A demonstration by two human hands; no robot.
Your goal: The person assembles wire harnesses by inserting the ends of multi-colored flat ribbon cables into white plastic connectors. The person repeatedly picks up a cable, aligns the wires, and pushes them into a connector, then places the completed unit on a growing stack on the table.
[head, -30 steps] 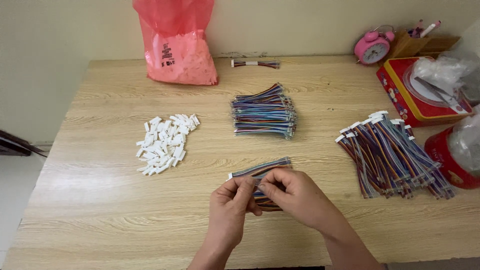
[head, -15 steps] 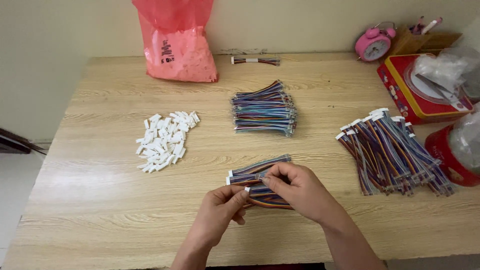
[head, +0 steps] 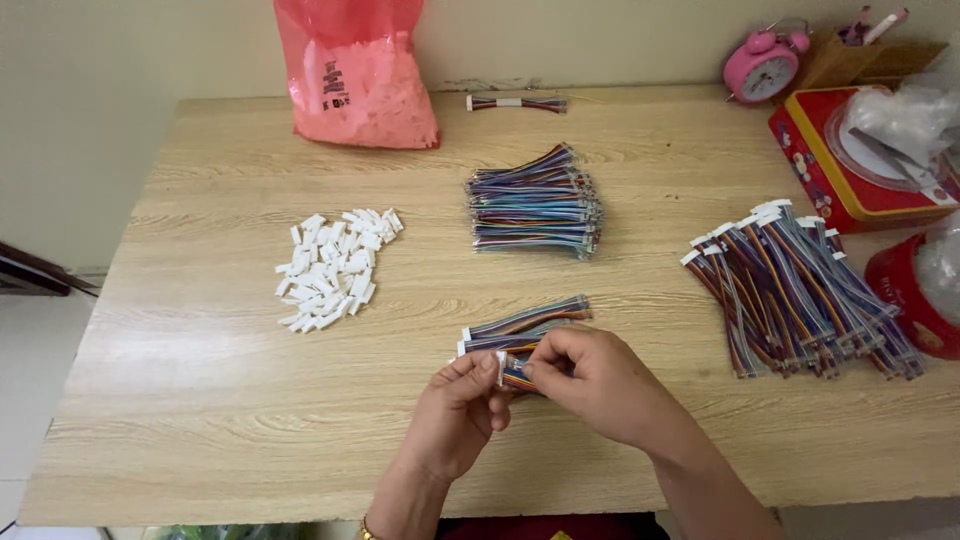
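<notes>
Both hands had shifted slightly: the left hand (head: 462,405) had risen to meet the right hand (head: 600,385), fingertips pinched together on a small white plug (head: 501,368) at the end of a striped wire bundle (head: 517,374). At 12 o'clock from them, two more wire bundles (head: 525,325) stayed on the desk (head: 200,400); white plugs (head: 335,268) lay at 10 o'clock.
</notes>
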